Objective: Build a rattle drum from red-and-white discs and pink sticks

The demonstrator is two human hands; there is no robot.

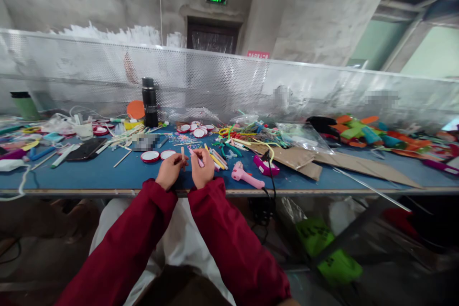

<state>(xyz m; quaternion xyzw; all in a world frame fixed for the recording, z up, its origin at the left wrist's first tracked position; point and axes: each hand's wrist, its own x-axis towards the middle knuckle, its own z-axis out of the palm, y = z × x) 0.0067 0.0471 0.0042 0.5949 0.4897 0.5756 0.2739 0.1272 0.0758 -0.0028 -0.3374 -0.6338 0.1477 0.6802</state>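
Both hands are close together over the front part of the blue table (107, 172). My right hand (201, 168) is closed on a pale pink marker (196, 157), which pokes out past the fingers. To its left, my left hand (169, 171) has its fingers drawn together; whatever lies in them is too small to make out. Several coloured markers (219, 158) lie just right of my right hand. Beyond my left hand are two round white lids with red rims, one of them a red-rimmed lid (149, 156).
A pink glue gun (247, 175) and a purple device (266, 166) lie at the right, with a black cable over the table edge. Behind stand a black bottle (149, 103) and a perforated metal screen (215, 81). Cardboard (287, 157) and a dark phone-like slab (86, 149) flank the middle.
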